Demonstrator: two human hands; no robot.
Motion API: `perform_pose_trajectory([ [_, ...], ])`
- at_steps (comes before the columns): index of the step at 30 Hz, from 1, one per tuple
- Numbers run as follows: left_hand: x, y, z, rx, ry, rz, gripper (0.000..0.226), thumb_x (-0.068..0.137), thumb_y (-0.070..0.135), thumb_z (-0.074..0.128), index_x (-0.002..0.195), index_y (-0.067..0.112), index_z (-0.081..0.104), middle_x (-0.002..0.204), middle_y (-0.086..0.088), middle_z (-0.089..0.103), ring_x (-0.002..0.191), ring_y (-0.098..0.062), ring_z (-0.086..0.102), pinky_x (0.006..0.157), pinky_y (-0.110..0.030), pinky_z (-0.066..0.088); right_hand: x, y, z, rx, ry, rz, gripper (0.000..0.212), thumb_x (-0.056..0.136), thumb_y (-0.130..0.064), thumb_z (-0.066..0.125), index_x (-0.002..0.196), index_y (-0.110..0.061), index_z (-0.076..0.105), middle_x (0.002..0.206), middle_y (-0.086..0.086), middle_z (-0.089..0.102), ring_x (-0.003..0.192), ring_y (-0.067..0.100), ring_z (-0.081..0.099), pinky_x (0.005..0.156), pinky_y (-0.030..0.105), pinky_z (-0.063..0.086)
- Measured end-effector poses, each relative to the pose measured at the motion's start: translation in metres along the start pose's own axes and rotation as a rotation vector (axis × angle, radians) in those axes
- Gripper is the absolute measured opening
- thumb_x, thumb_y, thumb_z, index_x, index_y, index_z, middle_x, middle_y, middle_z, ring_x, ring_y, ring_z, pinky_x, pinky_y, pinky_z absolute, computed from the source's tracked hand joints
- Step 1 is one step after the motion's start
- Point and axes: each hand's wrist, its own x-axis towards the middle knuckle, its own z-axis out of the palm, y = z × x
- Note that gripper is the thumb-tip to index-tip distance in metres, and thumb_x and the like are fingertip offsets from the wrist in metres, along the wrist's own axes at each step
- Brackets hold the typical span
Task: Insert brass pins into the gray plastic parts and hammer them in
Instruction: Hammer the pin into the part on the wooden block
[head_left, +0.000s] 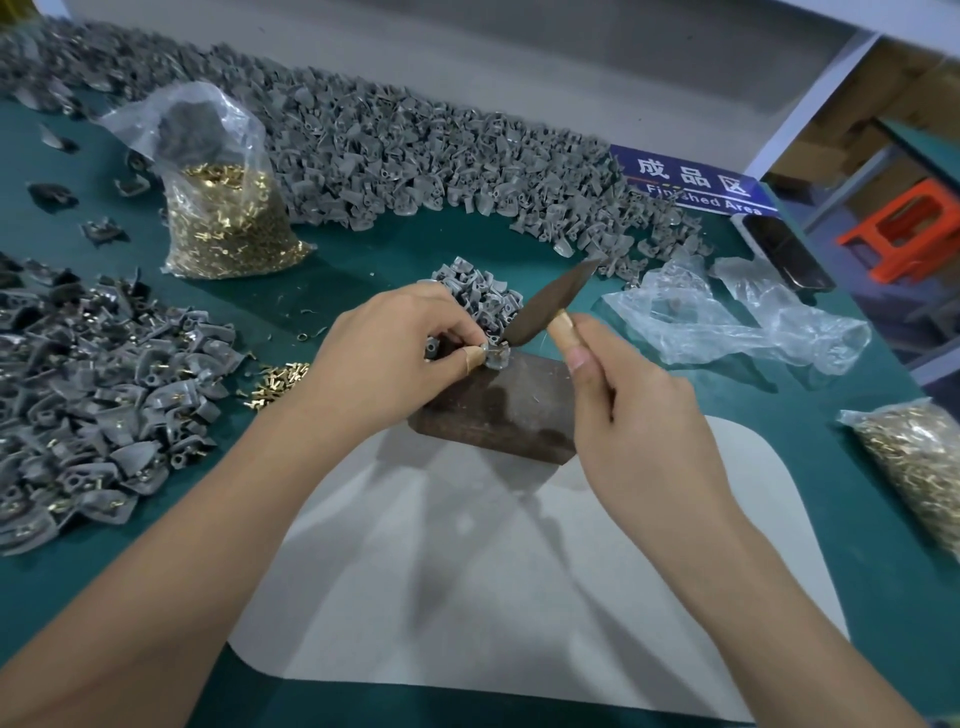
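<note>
My left hand (395, 353) pinches a small gray plastic part (496, 357) and holds it down on the far corner of a dark wooden block (498, 410). My right hand (639, 410) grips the handle of a small hammer (550, 306). Its dark head is blurred and slants over the part. Just beyond the block lies a little heap of gray parts (478, 296). Loose brass pins (275, 384) lie left of my left wrist. Any pin in the held part is hidden by my fingers.
A bag of brass pins (228, 218) stands at the back left, another bag (914, 457) at the right edge. Gray parts with pins (98, 405) are heaped at the left, a long ridge of parts (415, 150) across the back. Crumpled plastic (737, 317) lies to the right, a gray mat (519, 561) under my arms.
</note>
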Motion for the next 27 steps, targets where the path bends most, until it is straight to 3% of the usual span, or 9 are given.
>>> perform_pose_trajectory([
  [2, 0.0005, -0.0006, 0.0000, 0.003, 0.000, -0.002, 0.004, 0.087, 0.038, 0.074, 0.090, 0.041, 0.073, 0.094, 0.019, 0.063, 0.088, -0.002, 0.058, 0.074, -0.036, 0.053, 0.0000, -0.0005, 0.0001, 0.023, 0.059, 0.014, 0.031, 0.109, -0.040, 0.032, 0.127, -0.034, 0.056, 0.065, -0.005, 0.052, 0.060, 0.028, 0.049, 0.057, 0.048, 0.044],
  [6, 0.0004, -0.0004, -0.0008, -0.013, -0.005, -0.003, 0.004, 0.087, 0.037, 0.075, 0.090, 0.040, 0.075, 0.096, 0.019, 0.064, 0.091, -0.003, 0.059, 0.077, -0.039, 0.054, 0.0005, 0.0018, -0.0006, -0.025, -0.023, -0.020, 0.017, 0.111, -0.041, 0.035, 0.107, -0.039, 0.051, 0.061, -0.004, 0.047, 0.061, 0.028, 0.049, 0.059, 0.050, 0.048],
  [10, 0.0003, -0.0008, -0.0002, -0.013, 0.000, -0.014, 0.005, 0.087, 0.037, 0.075, 0.090, 0.040, 0.074, 0.097, 0.019, 0.064, 0.092, -0.002, 0.059, 0.078, -0.039, 0.053, -0.0012, -0.0019, 0.0009, 0.013, 0.075, 0.012, 0.035, 0.108, -0.040, 0.033, 0.137, -0.037, 0.052, 0.068, -0.002, 0.059, 0.062, 0.030, 0.054, 0.056, 0.048, 0.047],
  [13, 0.0001, -0.0001, -0.0007, -0.033, -0.010, -0.043, 0.005, 0.086, 0.039, 0.076, 0.090, 0.043, 0.074, 0.098, 0.018, 0.060, 0.094, -0.001, 0.057, 0.079, -0.038, 0.051, 0.0010, -0.0015, -0.0004, -0.074, -0.062, -0.030, 0.023, 0.110, -0.041, 0.034, 0.121, -0.038, 0.053, 0.062, -0.004, 0.051, 0.062, 0.031, 0.053, 0.057, 0.049, 0.050],
  [15, 0.0002, -0.0002, -0.0008, -0.048, -0.013, -0.055, 0.005, 0.086, 0.040, 0.076, 0.089, 0.043, 0.074, 0.099, 0.017, 0.057, 0.095, -0.003, 0.056, 0.080, -0.039, 0.052, 0.0037, -0.0007, -0.0023, -0.032, 0.020, -0.003, 0.025, 0.110, -0.041, 0.031, 0.118, -0.036, 0.055, 0.061, -0.006, 0.047, 0.061, 0.029, 0.049, 0.056, 0.046, 0.047],
  [17, -0.0005, -0.0007, -0.0012, -0.055, -0.009, -0.058, 0.005, 0.086, 0.041, 0.077, 0.090, 0.043, 0.074, 0.099, 0.016, 0.056, 0.095, -0.005, 0.057, 0.080, -0.041, 0.052, 0.0034, -0.0003, -0.0025, 0.005, 0.079, 0.016, 0.031, 0.107, -0.041, 0.031, 0.128, -0.036, 0.054, 0.064, -0.007, 0.051, 0.061, 0.029, 0.050, 0.057, 0.045, 0.043],
  [20, -0.0004, 0.0007, -0.0019, -0.044, -0.017, -0.059, 0.006, 0.086, 0.042, 0.075, 0.092, 0.043, 0.075, 0.099, 0.015, 0.056, 0.094, -0.004, 0.057, 0.080, -0.041, 0.053, 0.0016, 0.0020, -0.0022, -0.052, -0.038, -0.033, 0.019, 0.109, -0.040, 0.034, 0.114, -0.041, 0.052, 0.062, -0.006, 0.050, 0.062, 0.030, 0.052, 0.057, 0.044, 0.045],
  [24, 0.0006, 0.0001, -0.0025, -0.030, -0.020, -0.068, 0.006, 0.087, 0.043, 0.075, 0.093, 0.043, 0.075, 0.098, 0.015, 0.058, 0.094, -0.005, 0.056, 0.080, -0.038, 0.051, 0.0000, 0.0029, -0.0010, 0.049, 0.142, -0.007, 0.038, 0.108, -0.044, 0.031, 0.140, -0.039, 0.052, 0.073, -0.007, 0.059, 0.063, 0.019, 0.050, 0.058, 0.044, 0.040],
  [27, 0.0013, -0.0002, -0.0021, -0.023, -0.021, -0.050, 0.005, 0.088, 0.042, 0.074, 0.093, 0.041, 0.075, 0.097, 0.016, 0.060, 0.092, -0.004, 0.056, 0.076, -0.034, 0.049, -0.0003, 0.0007, -0.0006, -0.053, -0.030, -0.030, 0.039, 0.108, -0.047, 0.029, 0.141, -0.042, 0.050, 0.085, 0.000, 0.070, 0.075, 0.029, 0.061, 0.063, 0.046, 0.051],
])
